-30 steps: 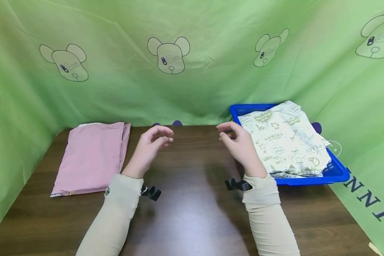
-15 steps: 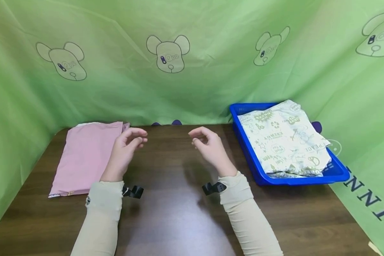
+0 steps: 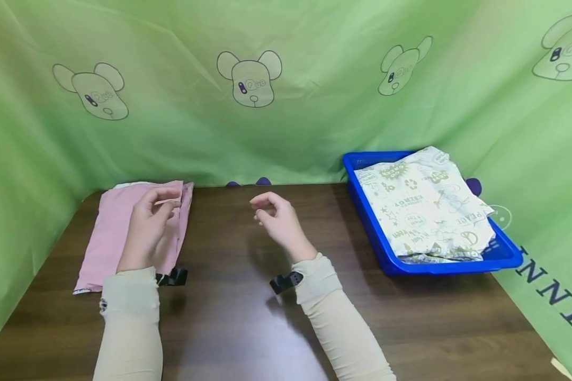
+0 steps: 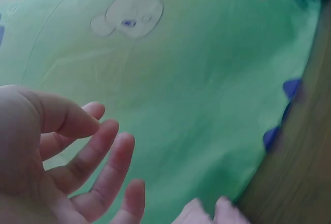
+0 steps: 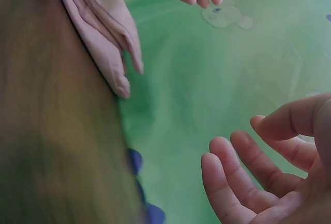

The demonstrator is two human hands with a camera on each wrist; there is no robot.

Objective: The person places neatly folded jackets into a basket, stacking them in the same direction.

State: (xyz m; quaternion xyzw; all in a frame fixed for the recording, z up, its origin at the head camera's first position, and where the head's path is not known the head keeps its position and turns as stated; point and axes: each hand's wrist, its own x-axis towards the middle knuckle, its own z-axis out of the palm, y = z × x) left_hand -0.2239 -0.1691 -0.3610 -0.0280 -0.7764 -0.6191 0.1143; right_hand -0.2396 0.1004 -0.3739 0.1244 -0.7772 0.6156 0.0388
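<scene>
Cloth (image 3: 106, 233), pink and folded, is lying on the left side of the table (image 3: 233, 328). Left hand (image 3: 145, 227) is hovering over it, fingers loosely bent, unclamped. Right hand (image 3: 282, 222) is hovering between cloth and blue basket (image 3: 457, 268), fingers relaxed, grip empty. Basket is holding white printed fabric (image 3: 424, 206).

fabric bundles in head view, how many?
2: folded pink fabric bundle, left on the brown wooden table; white, green-printed fabric bundle, in the blue plastic basket at right. More may be hidden underneath.
</scene>
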